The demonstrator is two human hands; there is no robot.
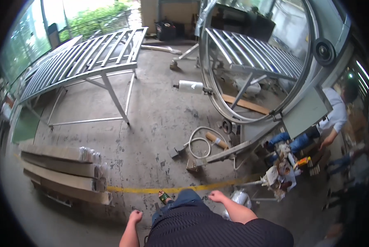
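Note:
My left hand hangs low beside my body, its fingers curled in with nothing seen in them. Held a little out in front, my right hand is also loosely closed, and no object shows in it. Neither hand touches anything. To the left of my left hand lies a stack of long cardboard boxes with plastic wrap at their ends. A clear plastic-wrapped bundle is on the floor close to my right forearm.
A roller conveyor stands far left. Ahead right rises a large metal ring with a white film roll; another roller conveyor shows through it. A pale hose coils near a cardboard tube. A person bends beside piled scrap.

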